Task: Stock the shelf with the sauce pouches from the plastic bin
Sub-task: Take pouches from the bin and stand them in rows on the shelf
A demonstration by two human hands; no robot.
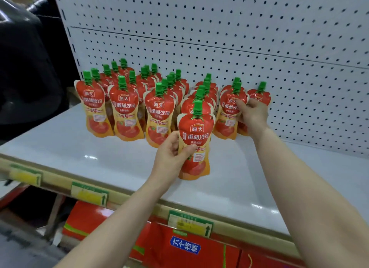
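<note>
Several red tomato-sauce pouches with green caps (123, 110) stand in rows at the back left of a white shelf (83, 148). My left hand (173, 152) grips one pouch (196, 140) by its left side, upright at the front of a middle row. My right hand (252, 112) reaches further back and holds the rightmost pouch (259, 95), next to another upright pouch (227, 112). The plastic bin is not in view.
A white pegboard wall (239, 38) backs the shelf. Price-tag holders (89, 193) run along the shelf's front edge. Red boxes (179, 247) sit on the level below. A dark bulky object (24, 68) fills the left side.
</note>
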